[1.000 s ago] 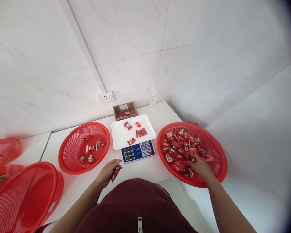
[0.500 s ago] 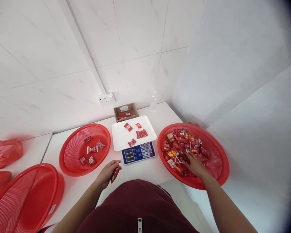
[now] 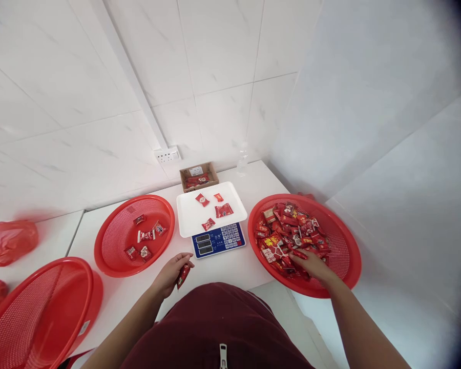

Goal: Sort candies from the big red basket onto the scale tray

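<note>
My left hand (image 3: 171, 273) rests on the white table near its front edge, fingers closed on a red candy packet (image 3: 183, 275). My right hand (image 3: 311, 263) lies in the right red basket (image 3: 346, 266), fingers curled among the pile of red candy packets (image 3: 288, 236); whether it grips one is hidden. Between the baskets stands a blue scale (image 3: 217, 239) with a white tray (image 3: 190, 215) carrying several red packets (image 3: 223, 210). The left red basket (image 3: 115, 246) holds several packets (image 3: 145, 236).
A small cardboard box (image 3: 198, 176) with red packets and a clear bottle (image 3: 243, 160) stand by the tiled wall, next to a socket (image 3: 167, 153). Another red basket (image 3: 38, 312) sits at the near left, with red plastic bags (image 3: 9, 242) behind it.
My right hand has shifted about within the right basket, stirring the packets. My left hand has kept still with its packet.
</note>
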A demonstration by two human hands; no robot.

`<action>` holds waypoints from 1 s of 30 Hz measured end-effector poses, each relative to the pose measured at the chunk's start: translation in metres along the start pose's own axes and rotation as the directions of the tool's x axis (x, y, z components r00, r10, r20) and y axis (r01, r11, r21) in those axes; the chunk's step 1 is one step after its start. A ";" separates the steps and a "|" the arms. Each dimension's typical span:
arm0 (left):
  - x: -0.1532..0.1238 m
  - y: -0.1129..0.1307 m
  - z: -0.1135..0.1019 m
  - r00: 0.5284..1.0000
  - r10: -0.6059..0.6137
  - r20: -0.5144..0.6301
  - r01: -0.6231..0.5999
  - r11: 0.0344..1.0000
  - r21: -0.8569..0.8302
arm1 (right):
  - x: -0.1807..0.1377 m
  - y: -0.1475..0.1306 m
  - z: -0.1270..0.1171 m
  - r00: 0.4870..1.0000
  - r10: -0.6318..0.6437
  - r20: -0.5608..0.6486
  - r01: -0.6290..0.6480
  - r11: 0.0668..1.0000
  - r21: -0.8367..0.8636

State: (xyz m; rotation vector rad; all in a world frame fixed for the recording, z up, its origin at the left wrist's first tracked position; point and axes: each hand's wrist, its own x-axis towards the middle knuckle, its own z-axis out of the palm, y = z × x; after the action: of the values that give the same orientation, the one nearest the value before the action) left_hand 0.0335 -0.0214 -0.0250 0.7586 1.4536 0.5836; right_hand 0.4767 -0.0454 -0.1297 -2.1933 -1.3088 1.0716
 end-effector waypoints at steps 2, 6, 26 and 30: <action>0.000 0.001 0.001 1.000 0.001 0.005 -0.001 1.000 0.012 | -0.002 -0.003 0.001 0.999 -0.032 0.008 0.032 0.999 0.002; -0.002 0.002 0.005 1.000 0.004 0.004 -0.004 1.000 0.028 | -0.004 -0.003 0.006 0.991 -0.130 0.029 0.132 0.984 -0.118; -0.009 0.003 0.004 1.000 0.020 0.002 -0.020 1.000 -0.013 | 0.022 -0.072 0.023 0.936 -0.296 -0.192 0.183 0.872 -0.454; -0.013 0.005 0.006 1.000 0.025 -0.003 -0.025 1.000 -0.013 | 0.040 -0.098 0.051 0.920 -0.387 0.060 0.371 0.810 -0.454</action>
State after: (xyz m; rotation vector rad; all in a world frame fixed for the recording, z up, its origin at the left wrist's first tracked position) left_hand 0.0389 -0.0292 -0.0129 0.7671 1.4437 0.6131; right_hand 0.3919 0.0346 -0.1164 -2.0914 -2.0464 0.6049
